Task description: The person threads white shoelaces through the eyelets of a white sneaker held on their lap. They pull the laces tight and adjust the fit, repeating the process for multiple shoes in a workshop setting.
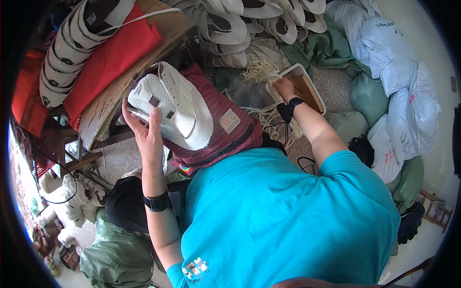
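A white perforated shoe upper (187, 110) lies on the maroon striped cloth (218, 108) over my lap. My left hand (146, 129) grips its left end, with the thumb on top and the fingers partly hidden around its edge. Farther off to the right, my right hand (284, 90) is closed at the left edge of a white bin (319, 98). What its fingers hold, if anything, is too small to make out. Pale shoelaces (259, 69) hang in a bundle just left of that hand, beside a clear plastic bag (247, 93).
A wooden bench (103, 105) on the left carries red cloth (110, 62) and a stack of nested shoe uppers (62, 67). More white uppers (225, 31) are piled at the back. Stuffed white sacks (389, 53) and green sacks (370, 98) line the right side.
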Action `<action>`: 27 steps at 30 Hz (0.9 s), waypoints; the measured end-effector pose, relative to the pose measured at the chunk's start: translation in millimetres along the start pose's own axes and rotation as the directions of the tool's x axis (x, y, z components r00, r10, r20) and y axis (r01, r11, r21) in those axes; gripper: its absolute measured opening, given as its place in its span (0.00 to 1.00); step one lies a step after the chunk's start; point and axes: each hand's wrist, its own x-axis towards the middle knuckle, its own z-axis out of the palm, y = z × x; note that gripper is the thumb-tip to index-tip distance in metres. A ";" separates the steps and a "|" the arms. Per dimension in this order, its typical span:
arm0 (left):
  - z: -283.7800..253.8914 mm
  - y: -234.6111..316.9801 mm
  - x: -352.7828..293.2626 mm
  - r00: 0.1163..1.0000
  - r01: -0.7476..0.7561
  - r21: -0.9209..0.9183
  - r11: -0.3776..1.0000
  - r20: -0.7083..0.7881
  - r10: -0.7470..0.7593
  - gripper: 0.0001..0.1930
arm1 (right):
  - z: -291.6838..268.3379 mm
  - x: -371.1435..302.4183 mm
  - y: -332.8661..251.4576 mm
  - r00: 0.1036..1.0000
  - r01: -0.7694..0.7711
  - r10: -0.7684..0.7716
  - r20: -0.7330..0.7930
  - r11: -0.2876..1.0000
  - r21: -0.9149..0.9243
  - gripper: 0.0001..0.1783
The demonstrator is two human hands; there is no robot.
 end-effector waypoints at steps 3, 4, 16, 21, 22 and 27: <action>-4.4 3.6 -0.2 0.999 0.042 -0.010 0.999 0.024 -0.042 0.41 | -4.4 4.6 3.3 0.999 0.046 -0.047 -0.004 0.988 -0.148 0.15; -4.8 5.4 -0.8 0.998 0.050 -0.018 0.999 0.026 -0.050 0.42 | -6.4 8.8 8.6 0.998 0.028 -0.022 0.057 0.995 -0.101 0.15; -9.1 9.9 -4.9 0.992 0.122 -0.028 0.992 0.019 -0.121 0.42 | -22.6 20.2 22.5 0.936 -0.321 0.215 0.280 0.849 0.420 0.15; -23.8 -9.0 -8.9 0.994 -0.045 0.424 0.904 -0.070 0.083 0.40 | -65.8 3.5 -40.1 0.903 0.033 -0.010 0.429 0.998 -0.048 0.15; -8.8 22.2 -10.7 0.954 -0.133 0.661 0.739 -0.116 0.275 0.38 | -69.7 3.2 -46.5 0.904 0.072 -0.069 0.422 0.997 0.009 0.15; 10.0 83.9 -19.7 0.961 -0.266 0.218 0.939 0.135 0.241 0.37 | -121.7 -117.4 -237.0 0.577 0.483 -0.696 0.427 0.713 0.509 0.13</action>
